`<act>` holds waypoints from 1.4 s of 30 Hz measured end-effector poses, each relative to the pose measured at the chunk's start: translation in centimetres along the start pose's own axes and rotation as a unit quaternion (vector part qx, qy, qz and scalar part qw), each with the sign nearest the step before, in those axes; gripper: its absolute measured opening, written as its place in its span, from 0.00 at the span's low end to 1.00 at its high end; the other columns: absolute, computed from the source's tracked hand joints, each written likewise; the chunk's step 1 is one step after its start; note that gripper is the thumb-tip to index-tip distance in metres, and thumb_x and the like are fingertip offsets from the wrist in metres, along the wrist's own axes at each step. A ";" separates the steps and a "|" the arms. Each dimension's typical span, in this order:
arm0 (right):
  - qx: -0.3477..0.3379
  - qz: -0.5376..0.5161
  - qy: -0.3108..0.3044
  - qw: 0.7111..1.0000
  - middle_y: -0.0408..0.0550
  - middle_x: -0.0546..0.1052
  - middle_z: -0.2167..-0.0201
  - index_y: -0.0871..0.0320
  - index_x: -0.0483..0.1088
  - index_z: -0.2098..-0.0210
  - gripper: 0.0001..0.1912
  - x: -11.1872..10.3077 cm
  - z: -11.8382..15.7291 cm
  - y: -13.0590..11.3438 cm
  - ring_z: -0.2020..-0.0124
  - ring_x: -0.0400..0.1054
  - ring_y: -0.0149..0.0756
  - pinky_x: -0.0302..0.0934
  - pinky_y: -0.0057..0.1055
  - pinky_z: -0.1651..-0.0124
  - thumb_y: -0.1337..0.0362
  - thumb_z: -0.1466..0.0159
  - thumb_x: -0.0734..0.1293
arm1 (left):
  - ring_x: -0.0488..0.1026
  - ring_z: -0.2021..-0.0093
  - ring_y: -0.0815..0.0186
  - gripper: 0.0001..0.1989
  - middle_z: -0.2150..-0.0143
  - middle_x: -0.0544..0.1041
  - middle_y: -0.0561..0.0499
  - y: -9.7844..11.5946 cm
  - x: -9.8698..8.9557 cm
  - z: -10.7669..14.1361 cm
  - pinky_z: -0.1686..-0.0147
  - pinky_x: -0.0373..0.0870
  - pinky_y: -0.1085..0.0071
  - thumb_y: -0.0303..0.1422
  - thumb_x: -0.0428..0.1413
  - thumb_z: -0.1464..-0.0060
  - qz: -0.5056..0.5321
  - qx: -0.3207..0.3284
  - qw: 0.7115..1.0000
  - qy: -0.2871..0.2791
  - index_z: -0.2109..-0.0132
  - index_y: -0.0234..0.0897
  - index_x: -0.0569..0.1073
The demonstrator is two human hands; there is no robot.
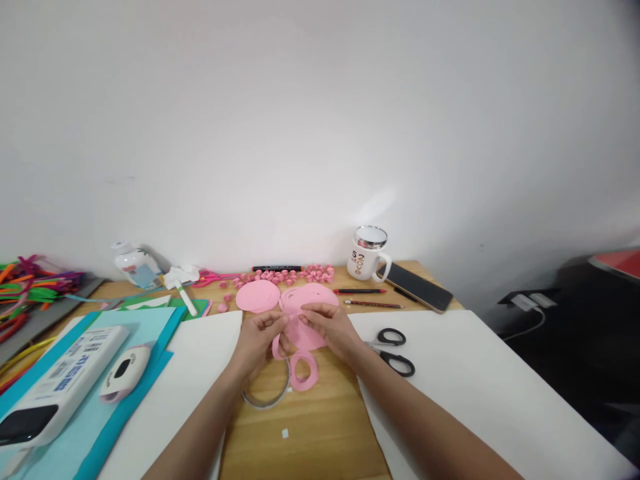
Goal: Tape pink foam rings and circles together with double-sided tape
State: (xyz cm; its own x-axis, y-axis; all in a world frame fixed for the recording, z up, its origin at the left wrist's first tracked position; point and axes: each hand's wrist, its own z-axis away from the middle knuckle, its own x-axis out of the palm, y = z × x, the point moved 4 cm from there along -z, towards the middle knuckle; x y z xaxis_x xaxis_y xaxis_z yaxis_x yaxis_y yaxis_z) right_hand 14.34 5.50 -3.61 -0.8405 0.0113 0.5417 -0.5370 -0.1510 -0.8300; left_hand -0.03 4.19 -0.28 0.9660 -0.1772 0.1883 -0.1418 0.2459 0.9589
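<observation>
"Since the pink strip (276, 349) curls below the left hand's (257, 341) fingertips, which step do you log?"

"Fingertip work on the strip, I judge — left grip pinched on it."

"Right hand (330, 325)?"

"Just beside, fingertips drawn close; whether they hold the strip too, cannot tell. Next move calls for a light, steady pinch, I'd say."

"Further out?"

"Pink ring (304, 386) near the grip, on the table (305, 460); tape roll (265, 405) beside it — pink discs (257, 295) beyond the hands."
</observation>
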 end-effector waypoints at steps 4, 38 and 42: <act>-0.008 0.012 -0.016 1.000 0.45 0.76 0.77 0.62 0.75 0.72 0.14 -0.2 -0.1 0.1 0.74 0.67 0.28 0.61 0.27 0.64 0.63 0.58 0.74 | 0.66 0.88 0.73 0.11 0.88 0.73 0.52 0.0 0.1 0.0 0.87 0.60 0.80 0.36 0.60 0.58 0.004 -0.004 1.000 -0.002 0.72 0.31 0.71; -0.009 -0.006 0.010 1.000 0.43 0.74 0.80 0.62 0.74 0.77 0.11 -0.2 -0.2 0.1 0.77 0.66 0.26 0.61 0.26 0.67 0.64 0.59 0.75 | 0.65 0.89 0.72 0.11 0.86 0.73 0.51 -0.2 0.1 -0.1 0.87 0.61 0.78 0.36 0.61 0.58 0.015 -0.010 1.000 -0.005 0.72 0.31 0.70; -0.004 -0.005 0.001 1.000 0.45 0.75 0.77 0.62 0.75 0.74 0.13 -0.2 -0.2 0.2 0.72 0.68 0.30 0.62 0.29 0.62 0.64 0.59 0.75 | 0.64 0.89 0.73 0.11 0.87 0.73 0.50 -0.3 0.0 -0.2 0.88 0.61 0.79 0.36 0.60 0.58 0.017 -0.005 1.000 -0.008 0.73 0.31 0.70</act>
State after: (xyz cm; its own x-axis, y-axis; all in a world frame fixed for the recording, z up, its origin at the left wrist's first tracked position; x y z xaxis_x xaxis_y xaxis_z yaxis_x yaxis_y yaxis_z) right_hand 14.39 5.67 -3.94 -0.8356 0.0149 0.5492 -0.5454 -0.1427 -0.8259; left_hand 0.06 4.25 -0.61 0.9570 -0.1832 0.2251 -0.1733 0.2612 0.9496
